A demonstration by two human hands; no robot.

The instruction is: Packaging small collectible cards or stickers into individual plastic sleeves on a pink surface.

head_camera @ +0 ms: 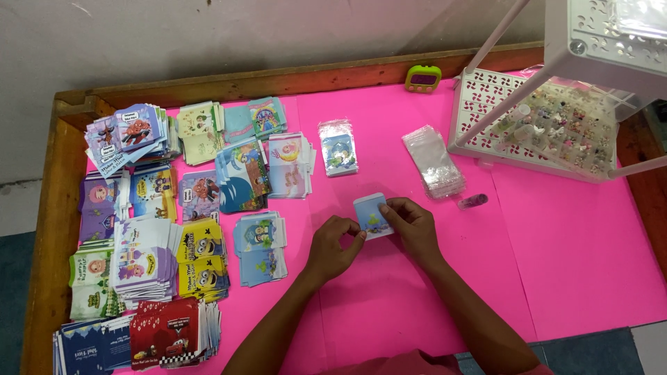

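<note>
— What's the surface like?
— A pink table (556, 236) edged in wood. I pinch a small blue envelope (372, 214) between both hands: my left hand (332, 246) grips its lower left corner, my right hand (411, 223) its right edge
— How to do it well?
— I'd judge: keep it flat, thumbs light. Just beyond my right hand lie clear sleeves (434, 161); further left of my left hand, stacks of printed envelopes (167, 229)

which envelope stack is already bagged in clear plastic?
The blue stack in a clear bag, lying alone right of the other piles; all those stacks sit bare on the pink table.
</note>
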